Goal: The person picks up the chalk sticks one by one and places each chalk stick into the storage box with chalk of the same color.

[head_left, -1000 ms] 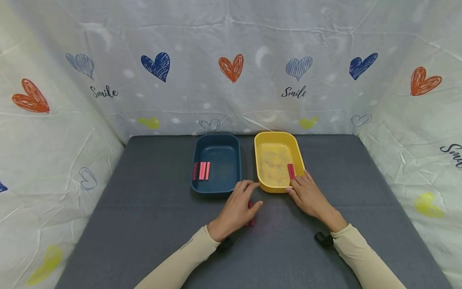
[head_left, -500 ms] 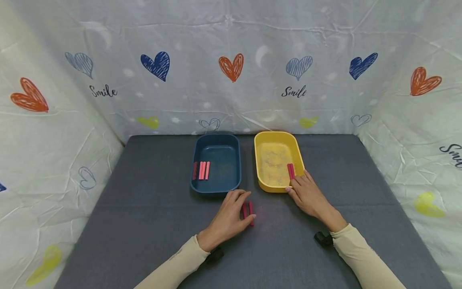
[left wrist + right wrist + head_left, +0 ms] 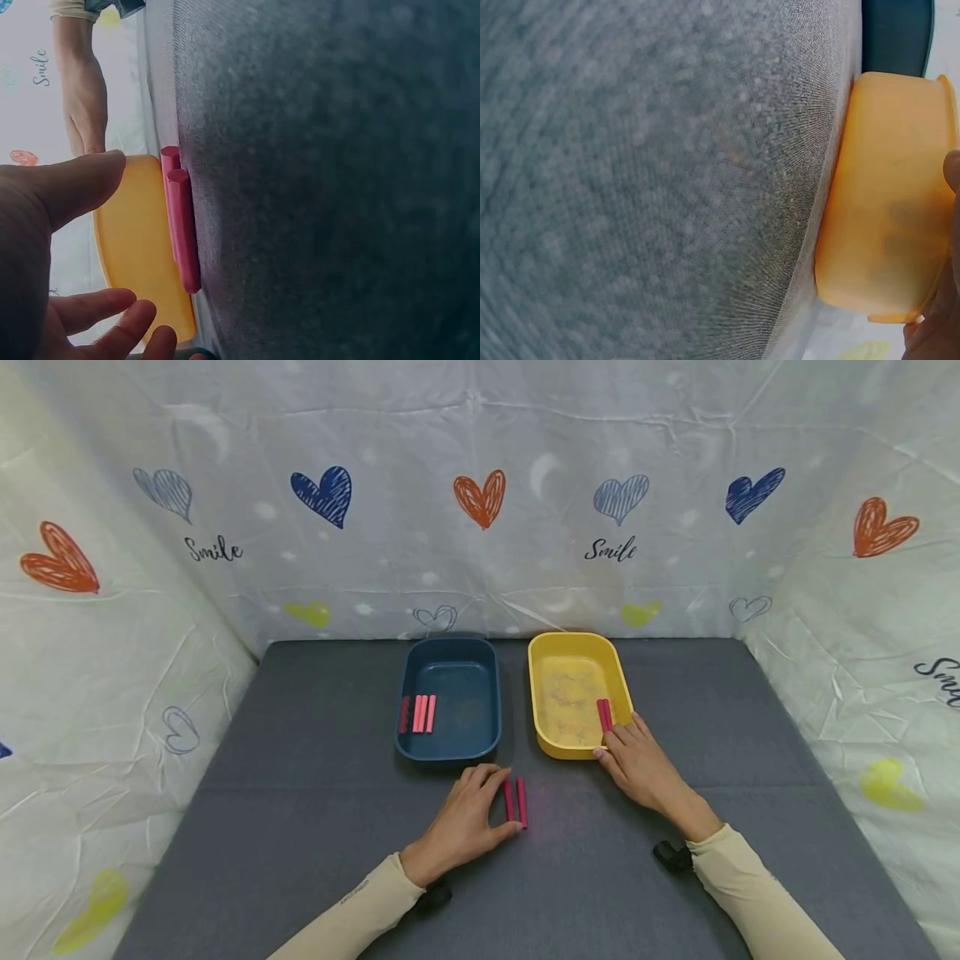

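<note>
The fingers of the left hand are spread wide, thumb well away from the forefinger, and they have hold of nothing. Just before them, side by side on the desk, lie two pink sticks; the left wrist view shows the sticks beyond the thumb, so I believe there is no touch. The right hand holds the near corner of the yellow tray, thumb at the rim, other fingers bent over the edge. Directly ahead of these fingers, inside, lie two dark pink sticks; whether they are touched, I cannot tell. Farther out, beyond the left fingertips, stands the blue tray with three light pink sticks and some dark red ones along its wall.

In my judgement, the step in hand is handling the desk pair, either taking or placing. If taking, the next move calls for closing thumb and forefinger gently on one stick, without rolling its neighbour, while the right fingers keep the tray steady
</note>
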The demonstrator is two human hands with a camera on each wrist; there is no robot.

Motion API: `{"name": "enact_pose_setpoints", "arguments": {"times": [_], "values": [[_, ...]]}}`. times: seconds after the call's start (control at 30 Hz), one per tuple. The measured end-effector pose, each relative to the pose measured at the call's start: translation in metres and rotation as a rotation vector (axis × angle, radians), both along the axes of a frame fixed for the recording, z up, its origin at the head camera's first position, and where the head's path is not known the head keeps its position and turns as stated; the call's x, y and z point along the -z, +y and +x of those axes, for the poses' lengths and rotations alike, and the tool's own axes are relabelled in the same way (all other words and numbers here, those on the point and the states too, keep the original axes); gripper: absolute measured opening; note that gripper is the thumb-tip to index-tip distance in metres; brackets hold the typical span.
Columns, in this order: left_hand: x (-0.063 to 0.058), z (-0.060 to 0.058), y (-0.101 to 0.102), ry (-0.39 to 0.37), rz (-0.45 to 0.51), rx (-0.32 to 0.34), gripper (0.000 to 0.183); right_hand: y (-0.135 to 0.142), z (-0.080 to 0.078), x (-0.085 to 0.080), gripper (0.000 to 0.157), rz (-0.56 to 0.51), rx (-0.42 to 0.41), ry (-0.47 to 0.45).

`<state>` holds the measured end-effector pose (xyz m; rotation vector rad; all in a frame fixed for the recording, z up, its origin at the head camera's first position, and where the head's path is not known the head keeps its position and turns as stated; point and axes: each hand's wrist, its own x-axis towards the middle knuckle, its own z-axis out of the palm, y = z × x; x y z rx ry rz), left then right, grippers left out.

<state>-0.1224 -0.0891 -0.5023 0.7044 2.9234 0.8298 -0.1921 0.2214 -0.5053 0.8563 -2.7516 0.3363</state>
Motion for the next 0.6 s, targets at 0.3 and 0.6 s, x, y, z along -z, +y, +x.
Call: {"name": "enact_pose_setpoints", "arguments": {"times": [0.3,0.6], "values": [[0.0054,-0.0024,-0.002,-0.03,-0.022,-0.002,0.079,-0.0003,0.0004,0.0,0.021,-0.004,-0.002,-0.001],[0.0077,-0.0022,-0.0039,-0.048,-0.033,-0.009,0.079,0.0001,0.0005,-0.0004,0.02,-0.016,-0.01,0.001]]}}
